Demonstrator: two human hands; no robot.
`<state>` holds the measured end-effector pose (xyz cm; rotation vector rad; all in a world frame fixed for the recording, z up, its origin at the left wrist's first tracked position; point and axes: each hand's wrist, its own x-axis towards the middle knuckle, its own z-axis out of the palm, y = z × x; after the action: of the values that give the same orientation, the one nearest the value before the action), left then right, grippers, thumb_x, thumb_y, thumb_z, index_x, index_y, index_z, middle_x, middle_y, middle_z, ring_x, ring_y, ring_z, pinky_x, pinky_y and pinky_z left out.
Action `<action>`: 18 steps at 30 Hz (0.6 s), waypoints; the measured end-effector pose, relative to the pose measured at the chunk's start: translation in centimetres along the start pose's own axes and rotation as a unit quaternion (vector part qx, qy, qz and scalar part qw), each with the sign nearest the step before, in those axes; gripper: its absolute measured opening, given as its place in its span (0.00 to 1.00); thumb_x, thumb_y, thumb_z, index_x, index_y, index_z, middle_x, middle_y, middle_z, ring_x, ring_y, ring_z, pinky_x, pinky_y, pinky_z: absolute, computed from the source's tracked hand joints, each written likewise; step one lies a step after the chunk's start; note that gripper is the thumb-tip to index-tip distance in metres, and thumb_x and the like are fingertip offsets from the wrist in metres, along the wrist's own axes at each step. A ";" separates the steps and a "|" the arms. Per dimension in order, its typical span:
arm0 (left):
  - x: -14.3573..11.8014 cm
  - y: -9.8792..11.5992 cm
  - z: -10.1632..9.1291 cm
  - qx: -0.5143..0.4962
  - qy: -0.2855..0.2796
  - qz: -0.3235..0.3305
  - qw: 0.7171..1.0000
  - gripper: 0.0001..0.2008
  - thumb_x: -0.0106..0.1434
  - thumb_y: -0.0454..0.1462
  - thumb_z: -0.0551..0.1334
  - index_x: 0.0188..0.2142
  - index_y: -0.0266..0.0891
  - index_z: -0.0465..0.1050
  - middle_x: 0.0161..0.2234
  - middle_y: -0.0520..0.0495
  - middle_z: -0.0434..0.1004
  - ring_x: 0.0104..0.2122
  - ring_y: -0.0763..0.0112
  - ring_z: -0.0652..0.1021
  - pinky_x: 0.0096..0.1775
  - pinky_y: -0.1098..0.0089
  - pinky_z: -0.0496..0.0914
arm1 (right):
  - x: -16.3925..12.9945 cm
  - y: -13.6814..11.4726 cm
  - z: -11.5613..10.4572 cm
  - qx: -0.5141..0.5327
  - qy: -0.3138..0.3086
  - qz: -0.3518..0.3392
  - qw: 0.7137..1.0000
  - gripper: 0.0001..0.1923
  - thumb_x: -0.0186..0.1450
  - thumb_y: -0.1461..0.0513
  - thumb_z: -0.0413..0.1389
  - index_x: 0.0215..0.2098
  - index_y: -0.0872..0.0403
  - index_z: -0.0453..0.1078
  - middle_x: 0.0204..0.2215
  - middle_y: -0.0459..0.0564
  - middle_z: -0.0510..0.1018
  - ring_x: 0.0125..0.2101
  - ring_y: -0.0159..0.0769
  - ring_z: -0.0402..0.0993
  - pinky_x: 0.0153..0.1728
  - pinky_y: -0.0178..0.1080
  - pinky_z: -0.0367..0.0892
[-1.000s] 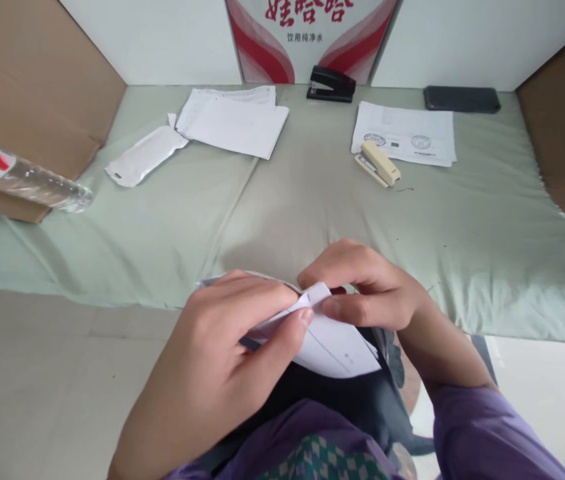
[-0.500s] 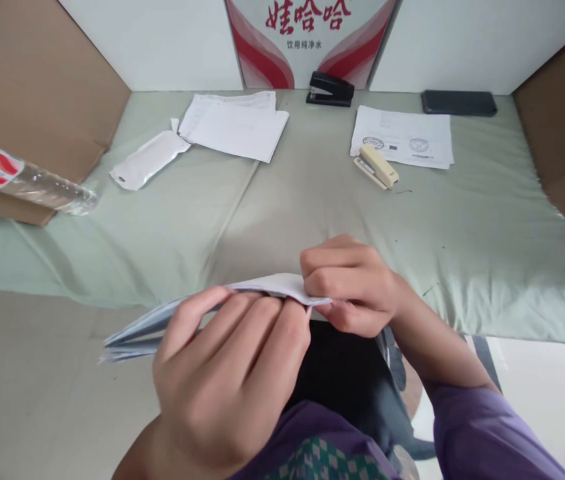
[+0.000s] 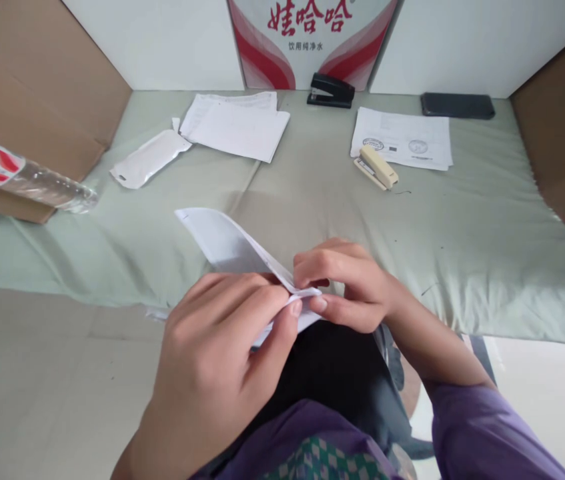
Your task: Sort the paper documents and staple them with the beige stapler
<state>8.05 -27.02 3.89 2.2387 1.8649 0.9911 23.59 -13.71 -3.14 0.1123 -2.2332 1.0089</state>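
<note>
Several sheets of white paper (image 3: 222, 237) are held above my lap, at the front edge of the cloth-covered table. One part of the papers stands up and leans to the far left, with a small dark mark at its corner. My left hand (image 3: 222, 340) is closed on the papers, its thumb and forefinger near their right end. My right hand (image 3: 347, 283) pinches that right end between thumb and fingers. The lower sheets are partly hidden behind my left hand.
A cream stapler (image 3: 378, 167) rests against stamped papers (image 3: 402, 130). Behind are a black stapler (image 3: 331, 91) and a dark phone-like slab (image 3: 457, 105). At left lie more papers (image 3: 242, 127), a white pouch (image 3: 149, 160) and a water bottle (image 3: 37, 183). Cardboard (image 3: 47, 80) walls the left side.
Part of the papers has swung up and away from me, now standing toward the table. My left hand has turned, bringing its thumb into view at the papers' right end.
</note>
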 end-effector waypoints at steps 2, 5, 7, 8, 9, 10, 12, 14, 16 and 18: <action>0.6 -0.1 -0.4 -0.011 -0.021 -0.002 1.000 0.09 0.68 0.32 0.59 0.30 0.43 0.68 0.27 0.53 0.77 0.28 0.70 0.76 0.34 0.66 0.71 | 0.1 -0.1 0.1 0.024 0.026 0.012 0.999 0.13 0.74 0.56 0.48 0.50 0.56 0.63 0.28 0.42 0.69 0.24 0.25 0.63 0.27 0.30 0.60; 1.0 0.1 -0.4 0.005 -0.023 0.008 1.000 0.10 0.68 0.31 0.59 0.29 0.42 0.67 0.26 0.54 0.76 0.28 0.70 0.76 0.36 0.66 0.71 | 0.2 -0.3 0.1 0.055 0.065 0.014 0.996 0.15 0.73 0.58 0.50 0.54 0.57 0.64 0.30 0.43 0.73 0.25 0.24 0.67 0.26 0.29 0.63; 0.9 0.4 0.0 0.036 -0.002 0.015 0.999 0.09 0.67 0.31 0.60 0.30 0.42 0.68 0.28 0.52 0.77 0.30 0.69 0.78 0.39 0.64 0.72 | 0.3 -0.3 0.1 0.059 0.090 0.003 0.994 0.13 0.72 0.61 0.51 0.53 0.57 0.67 0.35 0.46 0.78 0.27 0.24 0.70 0.29 0.29 0.67; 0.8 0.5 0.3 0.055 0.012 0.017 0.998 0.08 0.67 0.31 0.61 0.31 0.42 0.70 0.31 0.51 0.79 0.32 0.68 0.78 0.41 0.63 0.72 | 0.3 -0.3 0.2 0.053 0.103 -0.004 0.993 0.12 0.72 0.62 0.52 0.53 0.57 0.68 0.37 0.47 0.79 0.28 0.24 0.72 0.31 0.30 0.68; 0.6 0.5 0.5 0.074 0.028 0.019 0.997 0.06 0.66 0.31 0.62 0.32 0.41 0.71 0.34 0.49 0.80 0.34 0.67 0.79 0.43 0.63 0.72 | 0.3 -0.3 0.2 0.043 0.114 -0.009 0.993 0.12 0.72 0.63 0.52 0.52 0.57 0.69 0.39 0.48 0.80 0.30 0.25 0.73 0.32 0.30 0.69; 0.4 0.5 0.7 0.087 0.042 0.021 0.995 0.05 0.66 0.31 0.62 0.33 0.41 0.72 0.37 0.47 0.81 0.37 0.66 0.80 0.45 0.62 0.73 | 0.3 -0.2 0.2 0.033 0.118 -0.010 0.992 0.12 0.72 0.63 0.52 0.52 0.56 0.69 0.39 0.48 0.80 0.31 0.26 0.74 0.33 0.31 0.70; 0.2 0.4 1.0 0.096 0.060 0.028 0.993 0.04 0.65 0.30 0.63 0.36 0.41 0.73 0.42 0.45 0.82 0.41 0.64 0.81 0.47 0.62 0.73 | 0.3 0.1 0.3 0.029 0.116 -0.012 0.993 0.14 0.72 0.61 0.51 0.54 0.56 0.69 0.38 0.49 0.80 0.31 0.27 0.73 0.33 0.32 0.70; 0.0 0.3 0.8 0.084 0.060 0.043 0.994 0.06 0.65 0.29 0.62 0.38 0.41 0.74 0.44 0.45 0.82 0.44 0.64 0.81 0.49 0.63 0.74 | 0.3 0.5 0.2 0.033 0.117 -0.031 0.992 0.18 0.73 0.57 0.48 0.56 0.55 0.68 0.38 0.49 0.77 0.32 0.29 0.72 0.34 0.35 0.70; 0.0 0.3 0.4 0.065 0.043 0.064 0.995 0.08 0.65 0.27 0.62 0.38 0.41 0.75 0.44 0.46 0.82 0.44 0.64 0.82 0.49 0.63 0.74 | 0.3 0.9 0.0 -0.021 0.136 -0.050 0.989 0.20 0.72 0.56 0.45 0.57 0.53 0.69 0.43 0.51 0.74 0.39 0.34 0.72 0.41 0.40 0.72; -0.1 0.4 -0.2 0.056 0.018 0.096 0.994 0.09 0.65 0.27 0.61 0.38 0.41 0.75 0.43 0.48 0.83 0.44 0.65 0.82 0.50 0.64 0.74 | 0.4 1.0 -0.3 -0.140 0.156 -0.064 0.976 0.20 0.71 0.56 0.44 0.55 0.47 0.70 0.53 0.51 0.70 0.52 0.41 0.69 0.52 0.49 0.69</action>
<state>8.29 -27.21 4.16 2.5222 1.7889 0.9808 23.11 -12.75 -3.36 -0.0266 -2.0239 0.5886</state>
